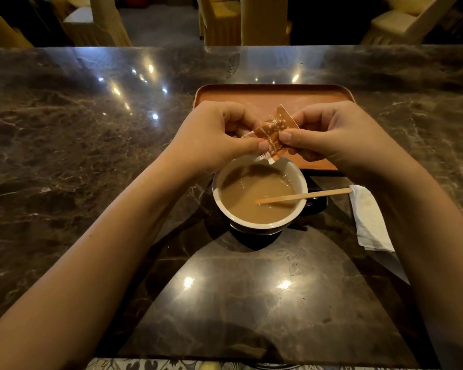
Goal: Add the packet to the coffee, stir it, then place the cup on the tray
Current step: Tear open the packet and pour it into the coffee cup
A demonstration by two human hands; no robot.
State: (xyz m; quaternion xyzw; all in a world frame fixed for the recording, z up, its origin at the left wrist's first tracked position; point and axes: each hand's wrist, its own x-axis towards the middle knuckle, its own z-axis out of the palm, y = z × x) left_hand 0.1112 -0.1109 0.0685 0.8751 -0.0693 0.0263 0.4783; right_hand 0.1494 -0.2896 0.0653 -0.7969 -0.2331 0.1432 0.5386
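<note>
A small brown packet with white star marks is pinched between my left hand and my right hand, just above the far rim of the cup. The cup, dark outside and cream inside, stands on the marble counter and holds milky coffee. A wooden stir stick leans in the coffee, its free end pointing right over the rim. The orange-brown tray lies right behind the cup, partly hidden by my hands.
A folded white napkin lies to the right of the cup, partly under my right forearm. The dark marble counter stretches wide on the left. Covered chairs stand beyond the far edge.
</note>
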